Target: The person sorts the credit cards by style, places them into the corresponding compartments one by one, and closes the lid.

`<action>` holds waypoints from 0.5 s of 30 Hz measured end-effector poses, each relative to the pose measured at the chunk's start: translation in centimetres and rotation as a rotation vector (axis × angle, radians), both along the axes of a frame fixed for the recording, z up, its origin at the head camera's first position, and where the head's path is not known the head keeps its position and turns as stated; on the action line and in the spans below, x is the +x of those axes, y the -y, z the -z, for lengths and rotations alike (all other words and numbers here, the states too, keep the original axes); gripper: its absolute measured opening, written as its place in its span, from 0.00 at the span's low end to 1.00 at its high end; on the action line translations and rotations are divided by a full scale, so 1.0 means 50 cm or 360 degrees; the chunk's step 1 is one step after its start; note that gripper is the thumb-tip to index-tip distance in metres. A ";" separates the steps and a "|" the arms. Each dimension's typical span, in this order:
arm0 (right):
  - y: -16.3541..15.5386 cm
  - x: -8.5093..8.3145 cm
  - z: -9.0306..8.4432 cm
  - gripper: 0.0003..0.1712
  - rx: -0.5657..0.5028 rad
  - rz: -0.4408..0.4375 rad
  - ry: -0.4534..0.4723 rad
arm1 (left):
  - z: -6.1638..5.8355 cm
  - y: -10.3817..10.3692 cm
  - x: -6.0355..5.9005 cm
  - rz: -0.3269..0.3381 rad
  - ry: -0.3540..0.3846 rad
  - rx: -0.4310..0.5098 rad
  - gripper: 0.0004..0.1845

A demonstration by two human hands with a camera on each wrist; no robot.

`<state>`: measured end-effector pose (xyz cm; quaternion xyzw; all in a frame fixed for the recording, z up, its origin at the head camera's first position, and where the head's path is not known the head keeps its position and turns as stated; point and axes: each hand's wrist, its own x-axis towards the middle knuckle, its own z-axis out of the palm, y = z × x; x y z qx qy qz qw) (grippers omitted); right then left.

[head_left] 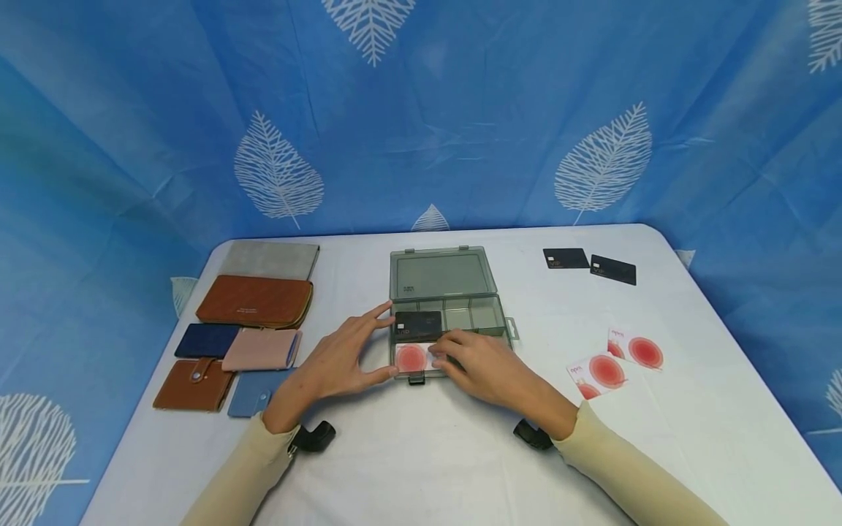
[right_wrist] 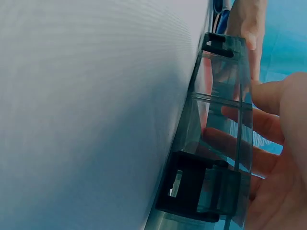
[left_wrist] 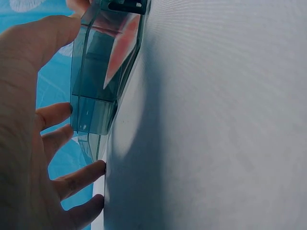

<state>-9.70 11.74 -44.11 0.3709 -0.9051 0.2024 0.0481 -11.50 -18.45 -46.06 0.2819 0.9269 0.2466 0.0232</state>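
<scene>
At table centre, a translucent grey-green compartment box (head_left: 454, 303) lies open on the white table (head_left: 421, 467), its lid (head_left: 439, 272) folded back on the far side. Inside its left compartment a black card (head_left: 419, 324) lies on the far side and a white card with a red disc (head_left: 413, 357) on the near side. The left hand (head_left: 338, 359) rests against the box's left wall, fingers straight and spread, thumb at the near-left corner; it grips nothing. The right hand (head_left: 483, 365) lies over the near edge, fingers lightly bent, their tips on the red-disc card; whether they pinch it cannot be told. Left of the box, six wallets (head_left: 240, 336) lie grouped. Far right, two black cards (head_left: 590, 264) lie side by side; near right, two more red-disc cards (head_left: 617, 358) lie just beside each other.
</scene>
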 end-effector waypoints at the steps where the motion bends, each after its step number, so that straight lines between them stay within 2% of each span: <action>1: 0.000 0.000 0.001 0.15 0.0007 -0.0001 0.0003 | 0.000 0.000 0.000 -0.0003 0.0004 -0.0001 0.49; 10: -0.003 -0.001 0.009 0.16 0.0092 -0.0020 0.0007 | 0.001 -0.001 0.000 -0.0003 0.0006 -0.0007 0.49; 15: -0.006 -0.001 0.004 0.19 0.0137 -0.0015 0.0080 | 0.000 -0.001 -0.001 -0.0002 0.0010 -0.0002 0.49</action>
